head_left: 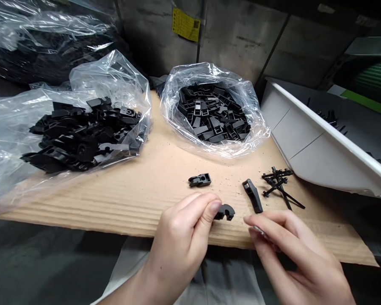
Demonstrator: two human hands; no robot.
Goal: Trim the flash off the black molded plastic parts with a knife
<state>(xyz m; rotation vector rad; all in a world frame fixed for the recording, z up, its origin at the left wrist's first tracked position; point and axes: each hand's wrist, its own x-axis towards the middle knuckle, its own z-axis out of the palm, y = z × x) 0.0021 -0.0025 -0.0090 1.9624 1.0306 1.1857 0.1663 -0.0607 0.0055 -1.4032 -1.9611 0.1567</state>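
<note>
My left hand [186,231] pinches a small black plastic clip [225,212] between thumb and fingers, just above the near edge of the cardboard sheet [139,199]. My right hand [292,250] is beside it, fingers curled around a small thin piece [260,231] that I cannot make out. Two loose black parts lie on the cardboard: a short clip [200,181] ahead of my left hand and a longer wedge-shaped piece [253,195] ahead of my right hand.
A black plastic sprue [281,184] lies at the right. Two open clear bags of black parts stand behind: one at left [82,131], one in the middle [211,112]. A white bin [320,144] sits at right. More bagged parts are at the far left back.
</note>
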